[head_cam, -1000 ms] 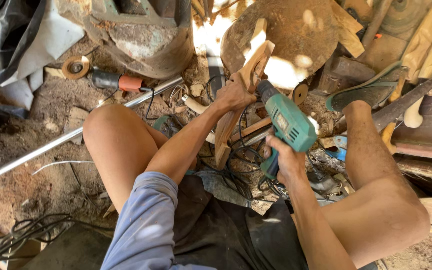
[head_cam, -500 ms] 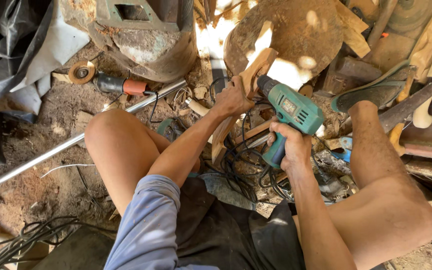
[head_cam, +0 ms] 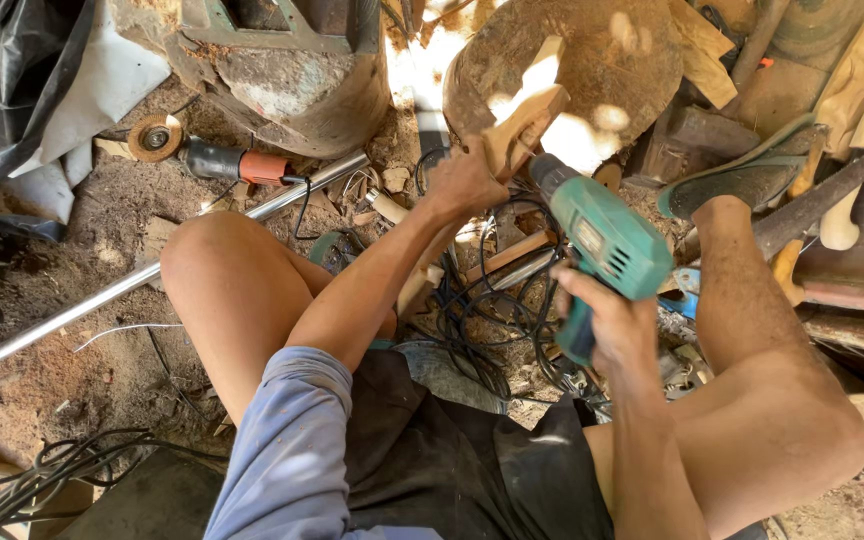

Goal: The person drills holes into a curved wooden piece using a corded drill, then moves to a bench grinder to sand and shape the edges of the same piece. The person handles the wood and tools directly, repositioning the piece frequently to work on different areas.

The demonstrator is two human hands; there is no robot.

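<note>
I sit on the ground with knees apart. My left hand (head_cam: 464,183) grips a long pale wooden piece (head_cam: 517,135) that stands tilted between my legs, its top leaning on a round log block (head_cam: 592,60). In my right hand (head_cam: 607,320) is the handle of a green electric drill (head_cam: 607,240), whose dark nose points at the wood just right of my left hand. Whether the bit touches the wood is hidden.
An angle grinder (head_cam: 207,155) with an orange body lies on the dirt at upper left beside a long metal pipe (head_cam: 102,295). Black cables (head_cam: 487,310) tangle between my legs. A stump (head_cam: 282,70) stands behind. Wood pieces (head_cam: 862,70) and a sandal (head_cam: 742,180) lie right.
The drill and my right hand have shifted slightly right and down in view while the camera moved; my left hand keeps its grip on the wooden piece.
</note>
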